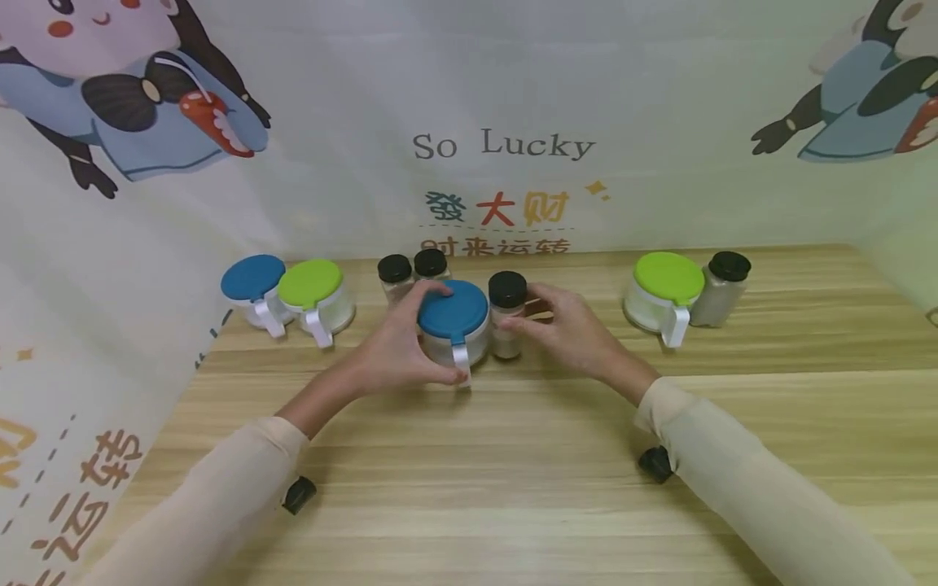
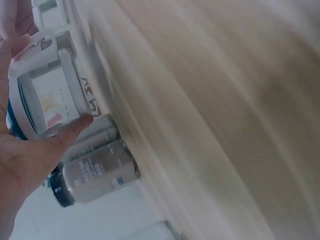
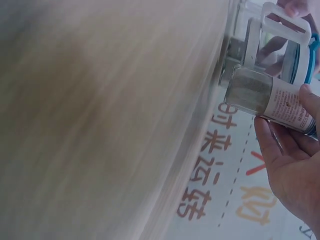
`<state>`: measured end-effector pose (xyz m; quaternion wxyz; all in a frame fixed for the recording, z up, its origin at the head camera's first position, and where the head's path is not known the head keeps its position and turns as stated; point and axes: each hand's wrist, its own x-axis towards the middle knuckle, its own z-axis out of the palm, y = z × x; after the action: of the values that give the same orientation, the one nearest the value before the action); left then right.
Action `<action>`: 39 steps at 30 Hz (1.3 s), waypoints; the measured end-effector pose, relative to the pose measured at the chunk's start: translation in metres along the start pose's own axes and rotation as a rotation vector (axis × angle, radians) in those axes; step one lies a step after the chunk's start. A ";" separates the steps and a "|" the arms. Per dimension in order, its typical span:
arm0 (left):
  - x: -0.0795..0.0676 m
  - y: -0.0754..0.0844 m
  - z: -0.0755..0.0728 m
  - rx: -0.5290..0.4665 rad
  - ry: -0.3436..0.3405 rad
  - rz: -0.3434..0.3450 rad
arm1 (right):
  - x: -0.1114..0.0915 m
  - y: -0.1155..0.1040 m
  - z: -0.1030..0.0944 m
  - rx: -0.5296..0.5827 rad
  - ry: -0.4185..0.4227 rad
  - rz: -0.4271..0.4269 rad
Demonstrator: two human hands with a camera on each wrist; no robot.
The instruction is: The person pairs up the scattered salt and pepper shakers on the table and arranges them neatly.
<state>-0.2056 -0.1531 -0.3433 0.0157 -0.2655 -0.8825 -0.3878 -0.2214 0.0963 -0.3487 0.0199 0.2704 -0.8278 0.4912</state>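
Observation:
My left hand (image 1: 396,350) grips a clear seasoning jar with a blue lid (image 1: 454,311) and white handle. Its fingers reach over the far side of the lid, and the thumb lies at the handle. Just to the right, my right hand (image 1: 579,330) holds a glass spice bottle with a black cap (image 1: 507,291) between thumb and fingers. In the right wrist view the spice bottle (image 3: 250,92) shows greyish contents and a printed label, overlapping the blue-lidded jar. Two more black-capped bottles (image 1: 394,270) stand behind my left hand, partly hidden by it.
At the left of the wooden table (image 1: 469,488) stand another blue-lidded jar (image 1: 252,281) and a green-lidded jar (image 1: 311,285). On the right, a second green-lidded jar (image 1: 667,281) stands beside a black-capped bottle (image 1: 721,293). A printed cloth (image 1: 506,73) hangs behind.

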 end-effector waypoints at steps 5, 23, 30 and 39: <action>0.017 0.002 0.008 0.009 0.018 0.012 | -0.004 0.004 -0.011 -0.026 0.000 0.001; 0.051 0.015 0.025 -0.016 0.022 0.000 | -0.006 0.017 -0.042 -0.021 0.048 0.062; 0.062 0.010 0.028 -0.059 -0.012 0.016 | -0.009 0.024 -0.049 -0.049 0.090 0.076; 0.072 0.003 0.039 -0.093 -0.073 -0.001 | -0.012 0.032 -0.056 -0.116 0.145 0.136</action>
<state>-0.2589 -0.0916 -0.3513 -0.0294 -0.2794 -0.8636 -0.4186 -0.2391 0.1597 -0.3489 0.0622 0.1757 -0.8676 0.4611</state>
